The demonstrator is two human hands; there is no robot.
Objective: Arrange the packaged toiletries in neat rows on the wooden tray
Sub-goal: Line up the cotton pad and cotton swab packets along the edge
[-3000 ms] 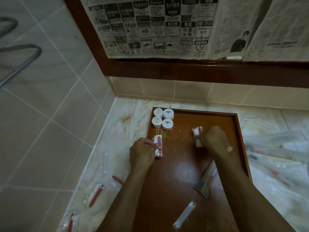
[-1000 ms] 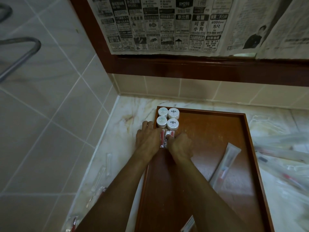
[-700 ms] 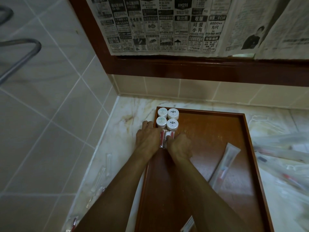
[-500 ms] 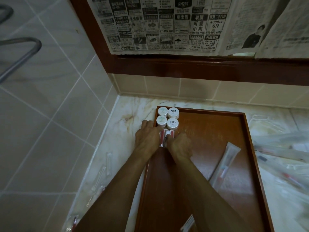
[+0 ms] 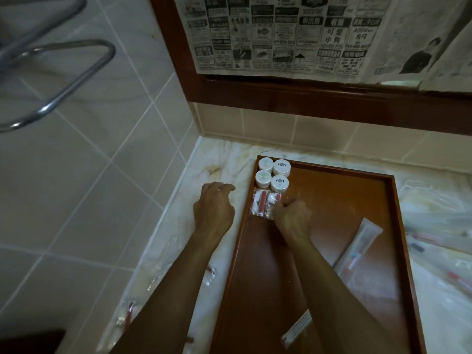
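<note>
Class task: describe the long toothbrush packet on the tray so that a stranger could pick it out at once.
Find the wooden tray on the marble counter. The toothbrush packet lies slanted near the tray's right edge, apart from the round tubs in the far left corner. It is the tray's longest item, a pale sleeve with red inside.

Marble counter (image 5: 229, 159), wooden tray (image 5: 398, 226) resting on it, clear packets (image 5: 208, 275) scattered both sides

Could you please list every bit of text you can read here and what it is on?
"可愛 小狗": newspaper on the mirror.
"RM29", its last character unclear: same newspaper.
"万尺": same newspaper.
Remaining newsprint: too small and blurred.
Jar lids: a dark emblem, no legible words.
Sachets and toothbrush pack: nothing readable.
</note>
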